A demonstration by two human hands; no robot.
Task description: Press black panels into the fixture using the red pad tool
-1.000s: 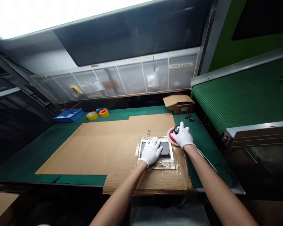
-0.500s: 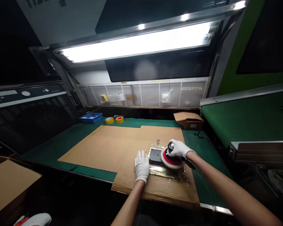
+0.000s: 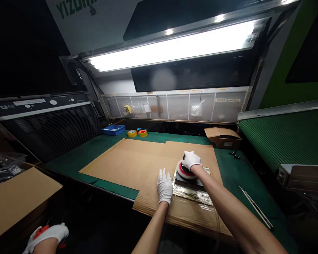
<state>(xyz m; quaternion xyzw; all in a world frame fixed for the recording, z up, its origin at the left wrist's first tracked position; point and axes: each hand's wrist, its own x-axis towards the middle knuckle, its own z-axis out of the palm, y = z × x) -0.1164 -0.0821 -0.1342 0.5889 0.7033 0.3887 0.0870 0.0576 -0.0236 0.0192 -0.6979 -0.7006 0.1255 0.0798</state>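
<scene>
My right hand (image 3: 191,159), in a white glove, is wrapped round the top of a hand-held polisher (image 3: 186,173) with a black body, a red band and a pale round pad. The pad rests on a flat dark panel (image 3: 194,181), hiding much of its far side. Tape-covered strips (image 3: 192,193) frame the panel on a sheet of cardboard (image 3: 137,158). Just left of the panel, my left hand (image 3: 164,187), also gloved in white, lies flat with its fingers stretched out, close against the frame's edge.
Tape rolls (image 3: 142,133) and a blue tray (image 3: 113,129) stand at the back of the green bench. An open box (image 3: 224,138) is at back right, tweezers (image 3: 255,206) at right. At lower left, another person's gloved hand (image 3: 51,233) holds something red near a carton (image 3: 23,201).
My right hand has moved the polisher from the panel's right side to its far left part. My left hand keeps its place beside it. The view has turned slightly left.
</scene>
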